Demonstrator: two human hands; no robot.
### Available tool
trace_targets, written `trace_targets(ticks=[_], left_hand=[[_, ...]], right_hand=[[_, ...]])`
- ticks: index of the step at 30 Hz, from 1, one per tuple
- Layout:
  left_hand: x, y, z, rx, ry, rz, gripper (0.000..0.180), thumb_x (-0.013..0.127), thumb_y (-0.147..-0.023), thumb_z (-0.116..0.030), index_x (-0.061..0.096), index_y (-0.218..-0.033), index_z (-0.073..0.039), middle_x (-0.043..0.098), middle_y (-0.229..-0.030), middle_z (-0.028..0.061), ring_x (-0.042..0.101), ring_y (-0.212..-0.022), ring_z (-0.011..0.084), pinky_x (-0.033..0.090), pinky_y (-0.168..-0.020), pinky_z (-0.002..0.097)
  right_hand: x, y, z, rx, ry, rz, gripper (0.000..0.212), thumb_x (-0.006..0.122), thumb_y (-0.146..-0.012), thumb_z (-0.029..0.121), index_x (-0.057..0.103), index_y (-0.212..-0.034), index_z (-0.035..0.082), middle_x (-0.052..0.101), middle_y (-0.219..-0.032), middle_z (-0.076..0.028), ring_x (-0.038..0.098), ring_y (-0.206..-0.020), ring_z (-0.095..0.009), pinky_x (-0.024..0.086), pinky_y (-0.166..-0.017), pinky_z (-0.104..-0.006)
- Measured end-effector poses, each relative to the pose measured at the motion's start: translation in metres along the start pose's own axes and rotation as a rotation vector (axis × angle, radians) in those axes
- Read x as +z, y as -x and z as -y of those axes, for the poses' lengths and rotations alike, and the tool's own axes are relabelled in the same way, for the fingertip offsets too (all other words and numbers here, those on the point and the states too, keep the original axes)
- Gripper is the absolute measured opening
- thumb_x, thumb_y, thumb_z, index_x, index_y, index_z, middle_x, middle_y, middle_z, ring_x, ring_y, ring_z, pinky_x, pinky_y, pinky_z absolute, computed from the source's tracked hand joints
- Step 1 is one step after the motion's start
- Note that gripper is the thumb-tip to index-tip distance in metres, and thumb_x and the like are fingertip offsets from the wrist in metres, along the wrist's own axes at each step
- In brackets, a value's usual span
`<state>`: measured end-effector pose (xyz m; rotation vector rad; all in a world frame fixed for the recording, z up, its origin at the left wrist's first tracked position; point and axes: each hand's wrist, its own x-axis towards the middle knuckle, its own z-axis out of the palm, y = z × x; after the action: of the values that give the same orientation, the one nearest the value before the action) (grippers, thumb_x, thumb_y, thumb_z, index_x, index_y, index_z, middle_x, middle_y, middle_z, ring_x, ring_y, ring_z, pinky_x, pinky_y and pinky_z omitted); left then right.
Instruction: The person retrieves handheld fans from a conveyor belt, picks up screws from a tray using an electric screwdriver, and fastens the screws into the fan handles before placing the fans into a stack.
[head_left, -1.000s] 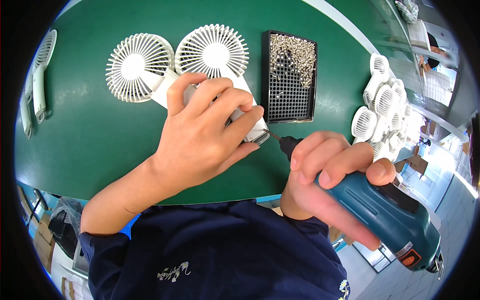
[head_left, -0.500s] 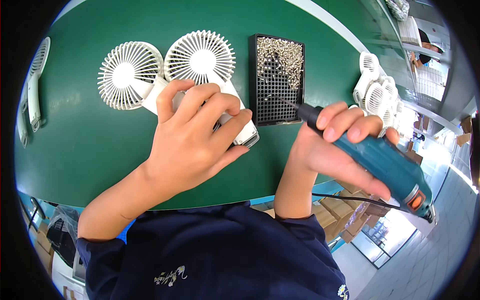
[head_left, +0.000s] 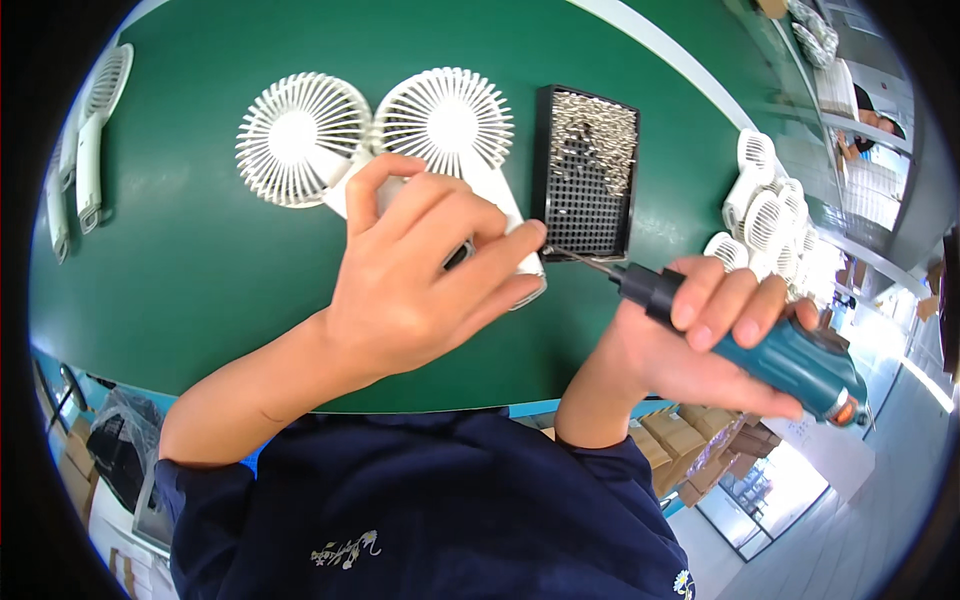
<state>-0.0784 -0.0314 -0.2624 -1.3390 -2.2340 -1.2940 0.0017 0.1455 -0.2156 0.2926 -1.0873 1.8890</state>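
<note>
Two white handheld fans lie side by side on the green table: a left fan (head_left: 290,138) and a right fan (head_left: 450,122). My left hand (head_left: 415,265) bends over their handles and grips the right one, covering much of both. In my right hand (head_left: 690,345) is a teal electric screwdriver (head_left: 790,365), held slantwise with its thin bit pointing left. The bit's tip is close to my left fingertips, beside the right fan's handle end. Something small is at the tip, perhaps a screw. A black perforated tray (head_left: 543,150) holds many small screws (head_left: 605,130).
More white fans (head_left: 765,220) are heaped at the table's right side. Others (head_left: 90,150) lie at the far left. Cardboard boxes (head_left: 675,435) stand below the table's front edge. Another person (head_left: 868,125) is at the far right background.
The screwdriver's bit has moved from over the tray's holes down to beside my left fingertips. My left hand stays on the fans. The whole view has shifted slightly.
</note>
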Motion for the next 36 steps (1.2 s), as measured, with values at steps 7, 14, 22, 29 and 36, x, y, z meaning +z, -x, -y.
trace_targets(ticks=[7,14,22,29,36], left_hand=[[0.002,0.001,-0.001,0.067,0.089,-0.017,0.028,0.082,-0.055,-0.012,0.07,-0.079,-0.005,0.049,-0.069,-0.0013,0.049,-0.063,0.0164,0.037,-0.076,0.0397],[0.001,0.0,0.0,0.071,0.162,-0.013,0.027,0.083,-0.056,-0.013,0.069,-0.077,-0.005,0.049,-0.07,-0.0014,0.049,-0.063,0.0168,0.038,-0.075,0.0395],[-0.011,-0.002,-0.007,-0.004,0.075,0.173,0.05,0.082,-0.052,-0.028,0.07,-0.096,-0.008,0.053,-0.087,0.0008,0.051,-0.086,0.023,0.036,-0.081,0.0412],[-0.013,0.002,-0.003,-0.028,-0.065,0.301,0.06,0.082,-0.052,-0.028,0.067,-0.108,-0.014,0.053,-0.103,0.0005,0.048,-0.099,0.0247,0.031,-0.086,0.044],[-0.01,0.004,-0.003,-0.043,-0.049,0.273,0.058,0.082,-0.053,-0.027,0.067,-0.107,-0.013,0.053,-0.102,0.0003,0.049,-0.098,0.024,0.031,-0.084,0.0443]], right_hand=[[0.023,0.008,0.005,0.15,0.017,0.067,0.061,0.053,-0.088,0.062,0.048,-0.116,0.008,0.049,-0.078,-0.002,0.045,-0.05,-0.012,0.04,-0.049,-0.027],[0.012,0.008,0.002,0.179,-0.177,-0.197,0.065,0.044,-0.091,0.065,0.044,-0.122,0.008,0.048,-0.078,-0.004,0.044,-0.048,-0.014,0.042,-0.044,-0.0302],[0.013,0.011,0.008,0.132,-0.051,-0.105,0.065,0.048,-0.09,0.065,0.046,-0.124,0.009,0.05,-0.077,-0.005,0.044,-0.046,-0.015,0.041,-0.042,-0.0311],[0.041,0.024,0.018,0.144,0.25,0.285,0.065,0.057,-0.087,0.061,0.049,-0.121,0.006,0.05,-0.071,-0.004,0.042,-0.043,-0.014,0.037,-0.039,-0.0283],[0.038,0.028,0.006,0.163,0.247,0.321,0.071,0.055,-0.086,0.066,0.047,-0.121,0.005,0.051,-0.073,-0.006,0.043,-0.042,-0.016,0.035,-0.039,-0.0309]])
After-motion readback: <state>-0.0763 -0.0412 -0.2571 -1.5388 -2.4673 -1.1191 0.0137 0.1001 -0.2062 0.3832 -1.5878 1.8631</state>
